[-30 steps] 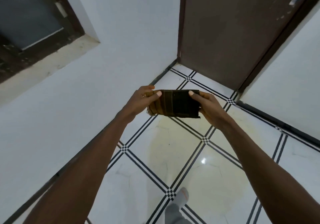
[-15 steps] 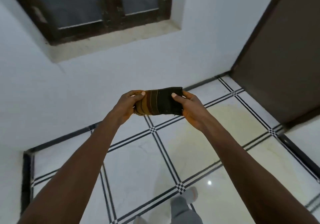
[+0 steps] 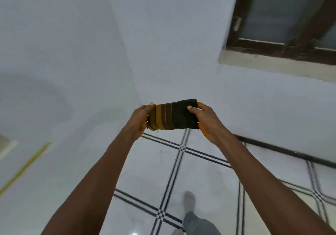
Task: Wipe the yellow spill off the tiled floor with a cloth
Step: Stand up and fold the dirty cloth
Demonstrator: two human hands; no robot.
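The folded cloth (image 3: 174, 115) is held in the air at frame centre, above the tiled floor (image 3: 205, 176), dark green with orange and brown stripes toward its frayed 9 o'clock end. The left hand (image 3: 139, 121) grips that end; the right hand (image 3: 209, 121) pinches the 3 o'clock end, thumb on top. White walls (image 3: 163, 43) meet in a corner at 12 o'clock; a dark-framed window (image 3: 283, 22) sits at 2 o'clock. Open tiles spread toward 6 o'clock, where a foot (image 3: 190, 200) stands.
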